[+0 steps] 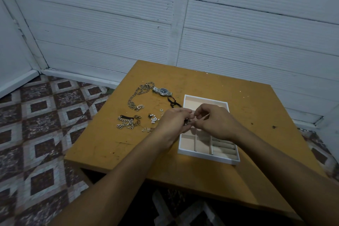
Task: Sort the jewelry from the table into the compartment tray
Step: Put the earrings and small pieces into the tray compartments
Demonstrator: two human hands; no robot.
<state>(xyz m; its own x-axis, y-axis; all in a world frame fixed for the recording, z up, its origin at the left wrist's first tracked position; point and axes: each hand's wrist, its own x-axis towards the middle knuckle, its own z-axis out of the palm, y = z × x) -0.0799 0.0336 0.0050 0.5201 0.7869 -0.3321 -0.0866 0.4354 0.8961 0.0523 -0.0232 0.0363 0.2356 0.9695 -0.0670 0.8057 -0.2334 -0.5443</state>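
A white compartment tray (208, 156) with pale beige lining sits on the brown table (201, 82). My left hand (174, 121) and my right hand (214, 121) meet over the tray's left edge, both pinching a small dark and silvery jewelry piece (187, 121) between their fingertips. To the left lie a long silver chain (136, 95), a silver watch (163, 91) with a dark dial, a black cord piece (173, 102), a chunky chain bracelet (128, 122), and a cluster of small pearls (153, 118).
The table's front edge runs just below the tray. A white ribbed wall (183, 24) stands behind the table. Patterned floor tiles (42, 130) lie to the left. Tiny items near my left wrist are partly hidden.
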